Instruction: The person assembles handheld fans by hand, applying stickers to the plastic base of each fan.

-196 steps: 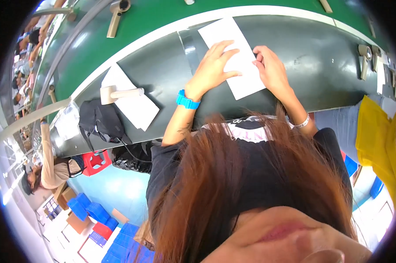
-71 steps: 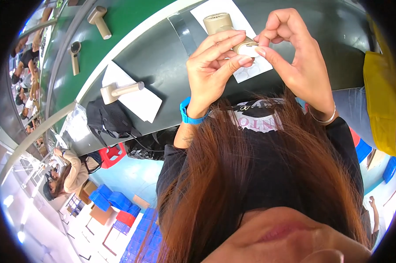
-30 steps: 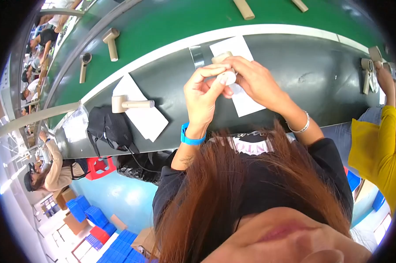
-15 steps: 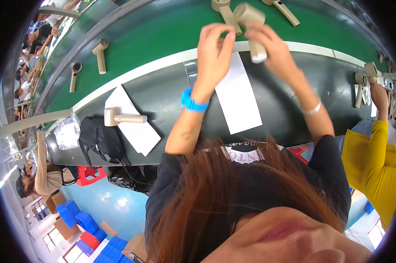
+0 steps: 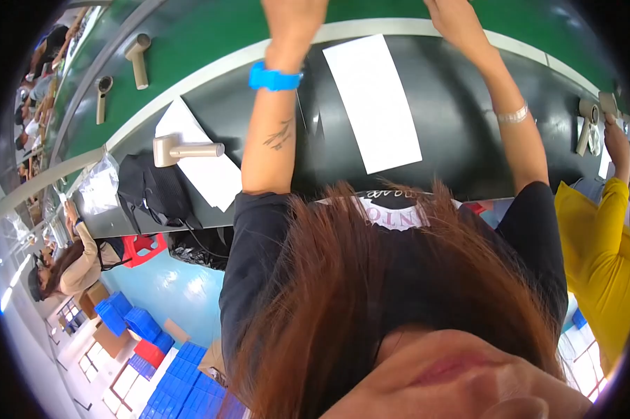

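Note:
My left hand reaches over the green belt at the top edge of the picture. Its fingers are cut off there, so what it holds, if anything, is hidden. Further right, my right hand also stretches over the belt, with its fingertips beyond the edge. Between my forearms a white sheet of paper lies on the dark worktop. To the left, a gold hair-dryer-shaped device rests on more white sheets.
On the belt at left lie two more gold devices, one with its handle toward me. A black backpack and a clear plastic bag sit on the worktop's left end. A co-worker in a yellow top works at right.
Both hands have moved away from me over the belt, out to the top edge. The gold device that was at my right hand no longer shows. The paper between my arms is uncovered.

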Motion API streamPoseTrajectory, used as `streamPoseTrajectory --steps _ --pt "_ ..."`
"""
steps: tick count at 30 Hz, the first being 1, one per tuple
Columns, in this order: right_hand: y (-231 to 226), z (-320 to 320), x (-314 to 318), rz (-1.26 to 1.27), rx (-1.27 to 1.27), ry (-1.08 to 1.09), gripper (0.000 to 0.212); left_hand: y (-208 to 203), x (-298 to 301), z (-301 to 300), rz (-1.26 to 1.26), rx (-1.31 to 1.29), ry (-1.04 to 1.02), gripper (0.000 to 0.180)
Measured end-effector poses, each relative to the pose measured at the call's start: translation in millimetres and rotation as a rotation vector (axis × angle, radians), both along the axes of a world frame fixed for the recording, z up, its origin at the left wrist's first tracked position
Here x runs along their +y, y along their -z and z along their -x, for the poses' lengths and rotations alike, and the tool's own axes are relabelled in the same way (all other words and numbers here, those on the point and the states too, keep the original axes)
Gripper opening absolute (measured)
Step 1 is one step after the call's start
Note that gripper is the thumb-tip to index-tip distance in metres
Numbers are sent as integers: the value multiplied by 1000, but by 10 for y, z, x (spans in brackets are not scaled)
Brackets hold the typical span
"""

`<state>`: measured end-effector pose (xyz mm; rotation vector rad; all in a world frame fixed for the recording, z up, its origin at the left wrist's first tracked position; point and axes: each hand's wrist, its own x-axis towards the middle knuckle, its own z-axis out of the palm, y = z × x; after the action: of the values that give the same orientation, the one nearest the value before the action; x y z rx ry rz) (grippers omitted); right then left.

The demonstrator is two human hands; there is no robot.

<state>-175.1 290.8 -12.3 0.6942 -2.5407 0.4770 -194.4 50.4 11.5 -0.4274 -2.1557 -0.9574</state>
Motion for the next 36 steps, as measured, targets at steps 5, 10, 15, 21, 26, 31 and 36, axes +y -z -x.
streamPoseTrajectory --steps 5,10,15,21,26,31,36 --pt "74 -1257 -426 337 -487 -14 13 -162 -389 -664 -247 -74 106 26" --pt "331 -1820 -918 422 -595 76 13 -336 -291 -1326 -526 -386 298 27" --pt "363 -1946 -1149 403 -501 202 13 -255 -239 -1471 -400 -285 295 28" --pt "481 -1908 -1121 384 -443 185 11 -216 -236 -1501 -412 -302 317 29" --pt "329 -1869 -1141 472 -575 255 9 -170 -240 -1478 -439 -283 312 29" --pt "354 -1866 -1174 346 -528 238 9 53 -172 -1239 -665 157 607 28" --pt "424 -1850 -1095 324 -522 221 7 -93 -217 -1396 -502 -64 436 29"
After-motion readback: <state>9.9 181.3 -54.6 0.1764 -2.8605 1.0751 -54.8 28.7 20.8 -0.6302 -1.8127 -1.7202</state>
